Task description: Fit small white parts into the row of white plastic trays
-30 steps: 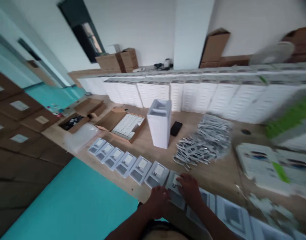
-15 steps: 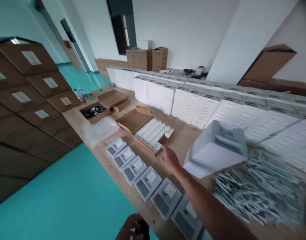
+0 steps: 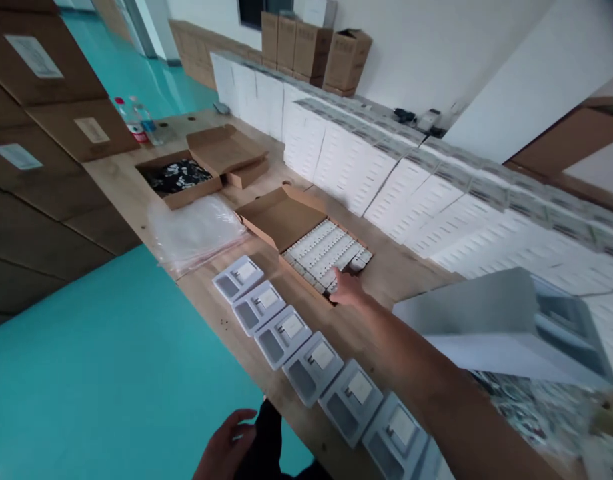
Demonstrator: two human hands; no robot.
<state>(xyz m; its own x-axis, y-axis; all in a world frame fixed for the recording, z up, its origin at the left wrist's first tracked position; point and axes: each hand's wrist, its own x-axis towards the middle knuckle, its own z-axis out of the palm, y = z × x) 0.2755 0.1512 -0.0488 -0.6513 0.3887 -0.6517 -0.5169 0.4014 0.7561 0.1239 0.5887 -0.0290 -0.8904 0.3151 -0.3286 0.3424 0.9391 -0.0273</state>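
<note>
My right hand (image 3: 347, 288) is over the near corner of an open cardboard box (image 3: 306, 279), index finger stretched out onto rows of small white power adapters (image 3: 320, 252). No adapter shows within its fingers. At the lower edge, my left hand (image 3: 227, 445) hangs beside my dark-clothed leg, its fingers curved and apart, nothing seen in it. Between the hands, a row of grey molded trays (image 3: 271, 348) lines the table edge. In each clearly seen tray lies a white adapter with dark prongs.
A stack of empty grey trays (image 3: 466, 310) lies tilted right of my arm, by bundled grey cables (image 3: 526, 407). Clear plastic bags (image 3: 199, 230) and a box of black items (image 3: 179, 177) are further left. White stacks (image 3: 351, 173) line the back; cartons (image 3: 41, 180) stand left.
My right hand has moved from the box's near edge further in over the adapters. The view has shifted downward and closer. My left hand stays low, its fingers now plainer to see.
</note>
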